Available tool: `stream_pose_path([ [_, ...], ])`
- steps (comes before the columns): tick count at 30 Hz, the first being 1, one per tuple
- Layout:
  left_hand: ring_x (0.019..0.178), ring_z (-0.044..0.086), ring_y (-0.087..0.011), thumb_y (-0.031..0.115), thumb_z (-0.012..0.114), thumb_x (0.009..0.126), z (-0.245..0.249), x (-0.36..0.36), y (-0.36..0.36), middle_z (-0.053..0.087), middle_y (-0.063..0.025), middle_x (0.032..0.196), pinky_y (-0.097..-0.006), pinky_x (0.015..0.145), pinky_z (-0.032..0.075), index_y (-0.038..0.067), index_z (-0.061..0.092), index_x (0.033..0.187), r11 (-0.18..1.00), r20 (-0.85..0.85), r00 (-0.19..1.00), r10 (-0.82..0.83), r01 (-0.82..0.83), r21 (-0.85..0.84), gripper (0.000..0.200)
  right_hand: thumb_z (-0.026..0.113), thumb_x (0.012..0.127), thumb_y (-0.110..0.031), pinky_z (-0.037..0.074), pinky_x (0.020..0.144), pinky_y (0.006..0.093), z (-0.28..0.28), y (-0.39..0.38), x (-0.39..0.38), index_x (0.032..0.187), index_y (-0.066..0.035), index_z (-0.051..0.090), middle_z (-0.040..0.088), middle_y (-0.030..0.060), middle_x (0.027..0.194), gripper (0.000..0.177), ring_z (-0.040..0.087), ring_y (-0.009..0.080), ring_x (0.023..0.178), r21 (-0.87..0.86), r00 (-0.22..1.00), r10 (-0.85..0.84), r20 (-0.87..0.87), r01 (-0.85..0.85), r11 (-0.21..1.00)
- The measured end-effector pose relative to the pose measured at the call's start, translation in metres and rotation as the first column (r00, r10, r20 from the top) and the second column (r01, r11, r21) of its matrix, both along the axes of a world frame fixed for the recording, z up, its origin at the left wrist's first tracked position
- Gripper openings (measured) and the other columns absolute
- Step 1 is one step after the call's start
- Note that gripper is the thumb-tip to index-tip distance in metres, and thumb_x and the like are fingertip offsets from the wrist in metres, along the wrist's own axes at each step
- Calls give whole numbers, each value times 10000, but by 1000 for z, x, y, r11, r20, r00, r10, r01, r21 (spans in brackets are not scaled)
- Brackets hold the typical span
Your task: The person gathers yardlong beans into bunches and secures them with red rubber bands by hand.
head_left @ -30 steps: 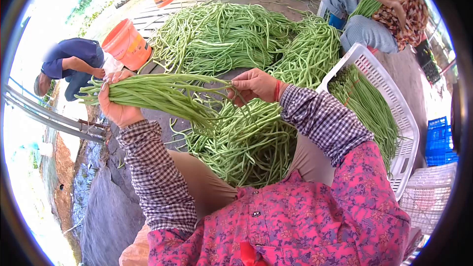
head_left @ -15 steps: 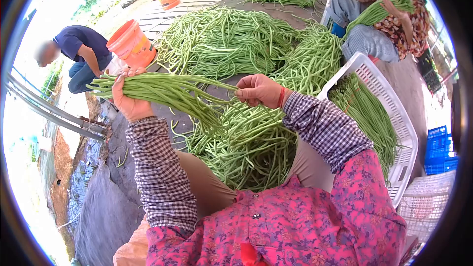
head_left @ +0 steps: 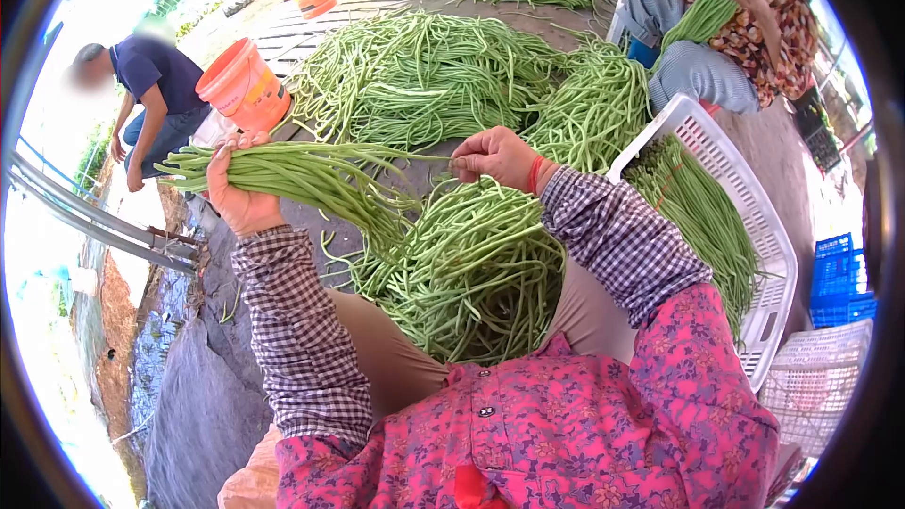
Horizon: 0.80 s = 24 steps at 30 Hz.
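My left hand (head_left: 242, 190) is wrapped around a bunch of long green beans (head_left: 311, 177), held level at the left of the head view, with the loose ends drooping to the right. Fingers pinched, my right hand (head_left: 498, 158) grips the thin tip of one long bean that sticks out from the bunch. Below both hands, a heap of long beans (head_left: 476, 269) lies between my knees. Beyond it spreads a larger pile of beans (head_left: 424, 80).
To my right stands a white plastic crate (head_left: 775, 250) with bundled beans inside. Orange buckets (head_left: 245, 90) are at the back left. One person (head_left: 160, 85) bends over at the left; another (head_left: 702, 75) sits at the upper right holding beans. Blue crates (head_left: 834, 283) stand far right.
The bunch and my left hand have shifted slightly left. My right hand still pinches at the bean's end, fingers a little raised. The seated person has lifted their beans; the person at left has straightened slightly.
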<state>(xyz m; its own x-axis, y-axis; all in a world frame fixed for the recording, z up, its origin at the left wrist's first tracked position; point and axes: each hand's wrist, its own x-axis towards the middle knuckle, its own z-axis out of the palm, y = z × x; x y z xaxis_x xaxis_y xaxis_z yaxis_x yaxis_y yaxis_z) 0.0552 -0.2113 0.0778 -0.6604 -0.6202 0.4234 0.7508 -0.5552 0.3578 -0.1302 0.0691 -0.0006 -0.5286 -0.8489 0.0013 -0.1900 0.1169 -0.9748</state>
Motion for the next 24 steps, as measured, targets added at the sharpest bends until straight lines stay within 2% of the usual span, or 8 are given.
stream_pose_path([
  [4, 779, 509, -168, 9, 573, 788, -6, 0, -7, 541, -46, 810, -346, 795, 433, 38, 529, 830, 1000, 7, 1000, 20, -19, -12, 67, 642, 861, -132, 477, 595, 218, 7, 6, -4, 867, 22, 664, 638, 33, 682, 156, 584, 84, 603, 103, 995, -15, 101, 5, 995],
  [8, 769, 516, -176, 7, 582, 785, 1, 0, 3, 542, -55, 803, -351, 794, 433, 44, 526, 889, 993, 1, 1000, -31, 31, -117, 123, 585, 869, -106, 511, 661, 238, -6, 5, -19, 956, 30, 658, 667, 72, 848, 178, 602, 101, 712, 83, 958, 46, 283, -72, 994],
  [10, 751, 529, -185, 6, 583, 789, 6, 1, 18, 546, -62, 791, -356, 769, 443, 44, 518, 932, 989, 39, 999, -25, 31, -148, 161, 582, 830, -108, 507, 666, 260, -11, 4, -17, 936, 14, 675, 674, 69, 832, 186, 595, 110, 695, 204, 997, 23, 71, -37, 978],
  [11, 735, 536, -190, 6, 587, 790, 8, -1, 25, 547, -67, 783, -360, 742, 449, 41, 513, 947, 983, 65, 998, -7, 19, -185, 177, 590, 783, -138, 502, 669, 290, -12, 4, -19, 905, -3, 689, 677, 93, 806, 207, 601, 142, 688, 305, 978, 94, -184, -34, 952],
  [14, 689, 554, -202, 4, 601, 792, 10, -6, 44, 550, -82, 761, -371, 665, 465, 34, 501, 981, 953, 154, 987, 34, 14, -301, 216, 553, 778, -181, 505, 745, 340, -14, -4, -18, 901, -16, 690, 679, 155, 877, 247, 646, 298, 811, 570, 724, 332, -605, 103, 815],
  [16, 663, 562, -207, -2, 611, 791, 7, -14, 57, 551, -91, 751, -377, 616, 469, 33, 497, 986, 922, 218, 975, 32, 55, -384, 229, 559, 779, -200, 505, 772, 358, -17, -8, -17, 930, -36, 690, 676, 144, 939, 259, 638, 314, 880, 678, 704, 336, -626, 277, 681],
  [20, 653, 568, -210, -10, 626, 788, 0, -21, 77, 557, -102, 748, -367, 604, 475, 39, 499, 993, 921, 263, 955, -138, 222, -320, 246, 586, 788, -237, 506, 804, 378, -8, 8, -24, 973, -71, 691, 668, 130, 1008, 270, 634, 299, 955, 748, 688, 334, -644, 477, 461],
  [24, 688, 568, -207, 25, 643, 805, 6, -18, 84, 554, -80, 759, -357, 631, 473, 54, 503, 996, 908, 332, 933, -140, 255, -333, 239, 673, 772, -388, 463, 904, 370, -33, 13, -47, 1142, -90, 619, 598, 132, 1185, 478, 569, 268, 1106, 230, 504, -23, -864, 433, 872],
])
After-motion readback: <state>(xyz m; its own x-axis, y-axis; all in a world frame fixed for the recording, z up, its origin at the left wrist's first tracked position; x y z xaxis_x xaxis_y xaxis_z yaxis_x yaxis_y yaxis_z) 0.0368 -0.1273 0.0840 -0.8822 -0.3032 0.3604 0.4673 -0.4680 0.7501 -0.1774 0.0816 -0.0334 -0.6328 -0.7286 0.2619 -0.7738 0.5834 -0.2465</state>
